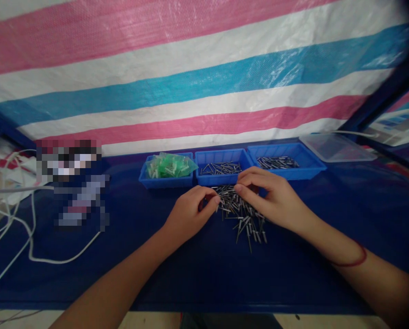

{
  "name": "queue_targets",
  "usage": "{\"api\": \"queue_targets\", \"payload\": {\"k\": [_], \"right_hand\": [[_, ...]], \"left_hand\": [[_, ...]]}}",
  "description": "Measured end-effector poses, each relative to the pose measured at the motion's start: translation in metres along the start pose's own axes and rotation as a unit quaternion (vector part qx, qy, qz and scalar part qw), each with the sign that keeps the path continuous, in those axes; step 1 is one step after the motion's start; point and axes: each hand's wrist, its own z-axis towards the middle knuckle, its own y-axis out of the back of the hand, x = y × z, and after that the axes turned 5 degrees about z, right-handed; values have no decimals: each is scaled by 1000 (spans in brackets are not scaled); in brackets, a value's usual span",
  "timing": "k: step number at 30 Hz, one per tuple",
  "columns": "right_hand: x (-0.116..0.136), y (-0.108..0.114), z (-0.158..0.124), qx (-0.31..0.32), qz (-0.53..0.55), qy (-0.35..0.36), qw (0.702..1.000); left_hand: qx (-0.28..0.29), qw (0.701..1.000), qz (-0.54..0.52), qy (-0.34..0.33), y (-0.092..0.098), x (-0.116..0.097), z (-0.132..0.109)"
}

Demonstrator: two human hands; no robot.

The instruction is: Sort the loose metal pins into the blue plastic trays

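Observation:
A loose pile of thin metal pins [242,214] lies on the dark blue table [204,269] in front of me. My left hand [191,212] rests at the pile's left edge, fingers curled and pinched together at the tips. My right hand [269,194] lies over the pile's upper right part, fingers bent down onto the pins. What either hand pinches is too small to make out. Behind the pile stand three blue trays: the left tray [165,180] holds green plastic pieces in bags, the middle tray [221,169] and the right tray [285,162] hold metal pins.
A clear plastic lid [335,148] lies at the back right. White cables [26,228] and blurred objects sit on the left of the table. A striped pink, white and blue tarp [191,82] hangs behind the trays. The table's front edge runs near the bottom.

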Motion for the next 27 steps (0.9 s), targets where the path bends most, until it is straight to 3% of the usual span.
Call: {"api": "queue_targets", "payload": {"k": [3,6,8,11,14,21,27], "right_hand": [[-16,23,5,-81,-79,-20,993],[-38,46,8,-170,-180,-56,967],[-52,54,8,-179,-231,-68,954],[-68,56,7,-159,-288,-55,943],[-68,50,7,-149,-306,-51,939],[-28,29,5,-117,-252,-3,961],[-8,7,1,-4,-179,65,982]], "left_hand": [[-21,998,53,5,2,7,0],[-19,994,106,13,2,13,1],[-13,991,136,11,2,16,1],[1,986,169,-3,0,17,1],[14,982,186,-13,0,18,0],[35,983,177,-21,-1,21,0],[37,985,165,-19,0,20,2]]}}
